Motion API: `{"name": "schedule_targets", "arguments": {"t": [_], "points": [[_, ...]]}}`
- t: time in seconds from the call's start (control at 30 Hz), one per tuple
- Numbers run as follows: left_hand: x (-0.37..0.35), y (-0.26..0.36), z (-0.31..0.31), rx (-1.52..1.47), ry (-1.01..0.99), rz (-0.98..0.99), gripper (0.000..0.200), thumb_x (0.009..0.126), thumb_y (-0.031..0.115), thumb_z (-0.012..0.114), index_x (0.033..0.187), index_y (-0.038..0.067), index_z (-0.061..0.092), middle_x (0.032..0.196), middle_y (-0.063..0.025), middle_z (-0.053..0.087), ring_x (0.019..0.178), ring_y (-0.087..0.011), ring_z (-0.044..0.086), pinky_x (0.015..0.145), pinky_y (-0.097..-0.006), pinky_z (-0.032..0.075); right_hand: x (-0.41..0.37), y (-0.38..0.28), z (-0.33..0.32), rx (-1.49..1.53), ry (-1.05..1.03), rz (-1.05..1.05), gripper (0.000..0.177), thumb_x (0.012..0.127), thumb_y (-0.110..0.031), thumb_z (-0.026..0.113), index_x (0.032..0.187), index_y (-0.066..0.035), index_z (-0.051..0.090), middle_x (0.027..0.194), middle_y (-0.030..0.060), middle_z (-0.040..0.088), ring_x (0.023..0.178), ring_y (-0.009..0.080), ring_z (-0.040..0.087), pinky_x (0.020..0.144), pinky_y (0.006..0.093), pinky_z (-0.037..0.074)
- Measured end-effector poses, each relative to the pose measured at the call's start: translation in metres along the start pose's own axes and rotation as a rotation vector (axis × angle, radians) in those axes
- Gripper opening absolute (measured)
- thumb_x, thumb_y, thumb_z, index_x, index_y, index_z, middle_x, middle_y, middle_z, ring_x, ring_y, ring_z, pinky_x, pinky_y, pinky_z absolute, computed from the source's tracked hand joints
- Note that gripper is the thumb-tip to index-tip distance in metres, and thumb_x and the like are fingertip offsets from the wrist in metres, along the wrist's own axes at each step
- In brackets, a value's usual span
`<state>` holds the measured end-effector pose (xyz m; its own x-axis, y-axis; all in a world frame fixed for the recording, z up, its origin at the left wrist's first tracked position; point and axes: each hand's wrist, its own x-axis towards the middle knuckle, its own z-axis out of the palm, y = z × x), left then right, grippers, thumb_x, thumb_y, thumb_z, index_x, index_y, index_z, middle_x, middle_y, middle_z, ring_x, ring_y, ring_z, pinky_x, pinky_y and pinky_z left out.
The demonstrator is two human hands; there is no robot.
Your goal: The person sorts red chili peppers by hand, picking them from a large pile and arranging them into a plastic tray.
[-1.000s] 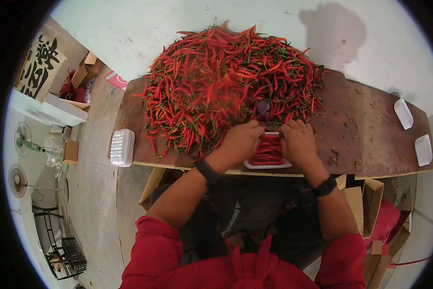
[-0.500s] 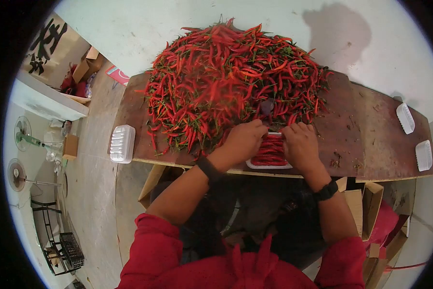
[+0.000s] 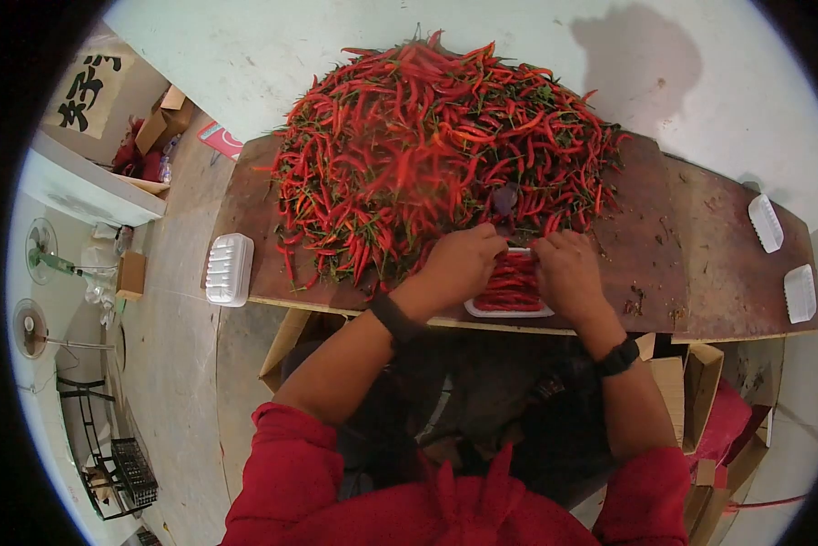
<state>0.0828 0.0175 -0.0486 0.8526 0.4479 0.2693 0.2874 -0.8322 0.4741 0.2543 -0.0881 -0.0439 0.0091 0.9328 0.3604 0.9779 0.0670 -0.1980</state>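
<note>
A white foam tray (image 3: 509,314) at the table's near edge holds red chili peppers (image 3: 507,284) laid side by side in a row. My left hand (image 3: 464,261) is at the tray's far left corner, its fingers closed and bent inward. Opposite it, my right hand (image 3: 568,266) is closed at the right side, fingertips over the peppers' far ends. Whatever the fingertips pinch is hidden by the fingers. Just beyond both hands rises a big heap of red chili peppers (image 3: 427,136) with green stems. A small dark purplish object (image 3: 503,198) lies at its near side.
A stack of white trays (image 3: 230,270) stands at the brown table's (image 3: 641,264) left end. Two more trays, an upper one (image 3: 766,223) and a lower one (image 3: 800,294), lie at the right end. Cardboard boxes (image 3: 700,396) are below the table; a white wall (image 3: 737,91) is behind.
The view has shifted very slightly. Both hands keep nearly the same closed pose at the tray, and the peppers in it look unchanged.
</note>
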Motion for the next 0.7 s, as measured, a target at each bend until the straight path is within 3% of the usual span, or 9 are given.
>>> {"name": "schedule_targets", "arguments": {"t": [0.37,0.47,0.7], "points": [[-0.0012,0.0017,-0.0003,0.027,-0.018,0.001,0.02,0.077,0.008,0.059,0.097,0.008,0.062,0.09,-0.012,0.056,0.083,-0.0332,0.059,0.07,-0.0423,0.05,0.0013,-0.0018,0.009,0.093,-0.044,0.043,0.008,0.073,-0.005,0.061,0.081,-0.005,0.061,0.083,0.012,0.058,0.084,0.0315,0.056,0.078,0.0417,0.044],[-0.0004,0.0027,-0.0011,0.033,-0.031,-0.014,0.021,0.077,0.008,0.059,0.097,0.008,0.063,0.09,-0.0119,0.056,0.083,-0.033,0.059,0.07,-0.0423,0.05,0.0015,-0.0013,0.0111,0.117,0.02,0.013,0.007,0.068,-0.005,0.055,0.075,-0.005,0.057,0.08,0.0123,0.058,0.082,0.0319,0.057,0.073,0.042,0.044],[0.0013,0.0001,0.0048,0.054,-0.007,-0.015,0.02,0.076,0.008,0.059,0.095,0.009,0.064,0.088,-0.0114,0.056,0.081,-0.0327,0.059,0.068,-0.042,0.05,0.0015,-0.0029,0.0107,0.125,0.009,0.022,0.006,0.068,-0.006,0.056,0.073,-0.006,0.058,0.077,0.0129,0.058,0.078,0.0324,0.058,0.071,0.043,0.045]]}}
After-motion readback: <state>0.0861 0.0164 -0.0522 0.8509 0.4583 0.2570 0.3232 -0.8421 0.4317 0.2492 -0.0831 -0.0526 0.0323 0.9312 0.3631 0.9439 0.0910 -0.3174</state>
